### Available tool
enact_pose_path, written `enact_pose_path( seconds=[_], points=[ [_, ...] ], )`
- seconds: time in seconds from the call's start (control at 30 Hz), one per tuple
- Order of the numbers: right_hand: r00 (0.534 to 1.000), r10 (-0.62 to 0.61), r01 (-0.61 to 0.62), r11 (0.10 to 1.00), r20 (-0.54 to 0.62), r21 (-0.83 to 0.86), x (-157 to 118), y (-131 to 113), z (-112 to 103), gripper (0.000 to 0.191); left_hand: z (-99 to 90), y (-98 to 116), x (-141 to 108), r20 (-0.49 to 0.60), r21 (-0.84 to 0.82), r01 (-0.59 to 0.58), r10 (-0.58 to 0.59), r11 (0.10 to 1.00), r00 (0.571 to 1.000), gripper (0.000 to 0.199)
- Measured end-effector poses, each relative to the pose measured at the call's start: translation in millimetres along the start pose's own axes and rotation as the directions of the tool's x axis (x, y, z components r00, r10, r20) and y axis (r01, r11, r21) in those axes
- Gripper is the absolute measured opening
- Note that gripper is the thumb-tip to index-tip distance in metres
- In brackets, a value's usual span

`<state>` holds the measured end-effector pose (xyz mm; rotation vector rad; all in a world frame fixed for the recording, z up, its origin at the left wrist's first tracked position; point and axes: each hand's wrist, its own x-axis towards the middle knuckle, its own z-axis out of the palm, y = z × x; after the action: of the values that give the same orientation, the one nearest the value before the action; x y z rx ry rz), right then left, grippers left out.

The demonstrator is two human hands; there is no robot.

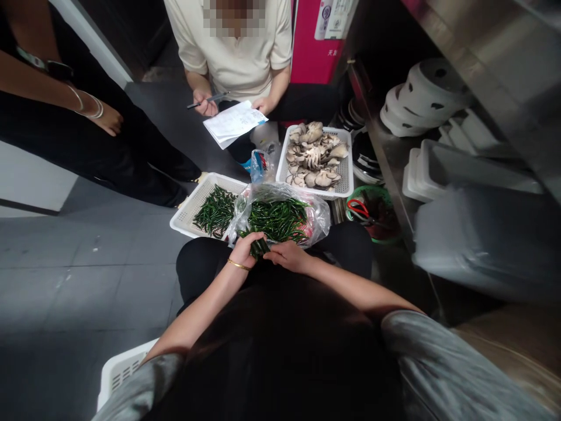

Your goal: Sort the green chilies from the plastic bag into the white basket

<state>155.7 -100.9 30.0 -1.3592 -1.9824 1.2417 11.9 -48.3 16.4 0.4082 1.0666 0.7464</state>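
Long thin green chili peppers (259,248) are bunched in my left hand (243,250), its fingers wrapped round them. My right hand (289,256) is closed, thumb and fingers pinched at the near right end of the bunch; what lies between the fingertips is too small to make out. Just beyond both hands, a clear plastic bag (322,219) lies spread, with a heap of green chili peppers (278,216) in it. To its left, more green chili peppers (214,209) lie in a white perforated basket (186,219).
Oyster mushrooms (315,155) fill another white basket (350,184). Red-handled scissors (358,207) rest on a green basket (388,237) at right, beside a metal shelf with white containers (473,164). A seated person (236,58) holds papers (234,124) and a pen; another person (87,117) stands left.
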Motion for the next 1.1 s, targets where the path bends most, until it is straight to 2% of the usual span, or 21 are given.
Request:
enact_pose_path(
  seconds=[0.1, 0.17, 0.23, 0.27, 0.3, 0.33, 0.37, 0.43, 0.47, 0.53, 0.6, 0.67, 0.77, 0.87, 0.93, 0.97, 1.03, 1.1],
  points=[
    [0.978, -0.167, 0.158, 0.985, 0.125, 0.073, -2.9, -12.6, -12.9, 0.036, 0.9, 0.4, -0.1, 0.076, -0.005, 0.12, -0.12, 0.993, 0.99, 0.014],
    [0.971, -0.171, 0.165, 0.985, 0.167, 0.052, -1.3, -15.0, -31.2, 0.038, 0.4, 3.3, -0.1, 0.094, -0.023, 0.162, -0.159, 0.987, 0.983, 0.013],
    [0.99, -0.032, 0.045, 0.994, 0.137, -0.097, 4.1, -6.6, -54.1, 0.038, -1.8, 9.1, -0.3, 0.151, -0.068, 0.158, -0.147, 0.985, 0.978, 0.013],
    [0.993, 0.08, -0.058, 0.972, 0.088, -0.226, 7.9, 1.9, -64.8, 0.036, -3.2, 12.7, -0.6, 0.183, -0.098, 0.14, -0.121, 0.985, 0.976, 0.013],
    [0.981, 0.19, -0.164, 0.909, 0.03, -0.384, 12.1, 12.3, -73.6, 0.031, -4.8, 16.2, -0.9, 0.2, -0.121, 0.118, -0.092, 0.986, 0.975, 0.014],
    [0.947, 0.32, -0.291, 0.796, -0.039, -0.53, 16.5, 23.9, -79.4, 0.028, -6.2, 19.2, -1.4, 0.195, -0.133, 0.097, -0.07, 0.986, 0.978, 0.014],
    [0.888, 0.452, -0.399, 0.671, -0.081, -0.625, 20.8, 35.6, -81.9, 0.028, -7.3, 21.3, -1.8, 0.174, -0.13, 0.085, -0.061, 0.988, 0.983, 0.016],
    [0.79, 0.607, -0.481, 0.527, -0.085, -0.701, 28.3, 56.0, -77.9, 0.029, -8.5, 22.7, -2.7, 0.132, -0.094, 0.076, -0.064, 0.993, 0.989, 0.018],
    [0.76, 0.646, -0.492, 0.504, -0.069, -0.71, 31.2, 63.8, -73.0, 0.028, -8.7, 22.1, -3.1, 0.133, -0.07, 0.073, -0.063, 0.995, 0.989, 0.017],
    [0.748, 0.663, -0.492, 0.509, -0.043, -0.706, 34.7, 73.8, -63.7, 0.026, -8.5, 19.5, -3.6, 0.164, -0.026, 0.048, -0.043, 0.999, 0.986, 0.015],
    [0.751, 0.659, -0.494, 0.515, -0.044, -0.701, 35.2, 77.6, -61.6, 0.026, -8.2, 16.9, -3.7, 0.166, 0.007, 0.02, -0.02, 1.0, 0.986, 0.016],
    [0.768, 0.638, -0.495, 0.531, -0.061, -0.688, 33.3, 76.5, -68.9, 0.027, -7.1, 15.4, -3.6, 0.119, 0.037, 0.004, -0.008, 0.999, 0.993, 0.021],
    [0.854, 0.509, -0.445, 0.606, -0.109, -0.659, 27.0, 65.5, -86.3, 0.026, -2.4, 16.1, -3.4, 0.059, 0.124, -0.058, 0.051, 0.991, 0.997, 0.022],
    [0.933, 0.347, -0.314, 0.653, -0.096, -0.689, 19.4, 43.1, -92.2, 0.026, 6.5, 20.2, -3.8, 0.051, 0.274, -0.253, 0.248, 0.928, 0.967, 0.021],
    [0.964, 0.264, -0.197, 0.682, -0.014, -0.705, 14.8, 26.2, -86.9, 0.026, 12.4, 23.4, -4.3, 0.113, 0.394, -0.399, 0.388, 0.828, 0.915, 0.022],
    [0.975, 0.221, -0.14, 0.708, 0.029, -0.692, 12.5, 18.8, -82.8, 0.026, 14.5, 24.3, -4.5, 0.175, 0.455, -0.449, 0.417, 0.769, 0.892, 0.022],
    [0.987, 0.13, -0.048, 0.783, 0.089, -0.62, 7.8, 8.5, -74.3, 0.024, 15.9, 24.5, -5.0, 0.328, 0.563, -0.493, 0.368, 0.664, 0.87, 0.021],
    [0.992, 0.046, 0.016, 0.874, 0.114, -0.486, 2.2, 4.2, -68.3, 0.021, 13.9, 22.8, -6.0, 0.451, 0.63, -0.497, 0.239, 0.596, 0.86, 0.022]
  ],
)
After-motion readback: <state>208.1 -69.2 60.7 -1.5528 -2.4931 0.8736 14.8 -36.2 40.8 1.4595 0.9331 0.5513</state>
